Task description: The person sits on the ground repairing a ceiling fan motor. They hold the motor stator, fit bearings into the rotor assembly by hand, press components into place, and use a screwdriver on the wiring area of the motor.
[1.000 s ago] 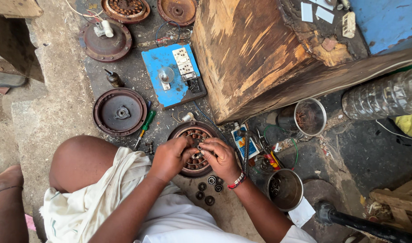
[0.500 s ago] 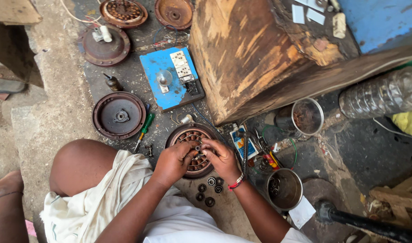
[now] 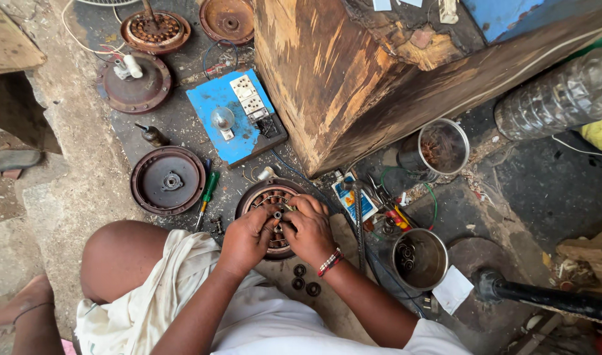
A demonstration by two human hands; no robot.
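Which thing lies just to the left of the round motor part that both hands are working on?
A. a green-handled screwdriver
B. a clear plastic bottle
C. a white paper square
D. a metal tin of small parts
A: the green-handled screwdriver lies just left of the round motor part, where the left hand and the right hand meet.

— We are seeing a blue switch board (image 3: 235, 118) lying beside a large wooden block (image 3: 353, 72).

— We are also noting a green screwdriver (image 3: 207, 194) resting near a round brown cover (image 3: 168, 180).
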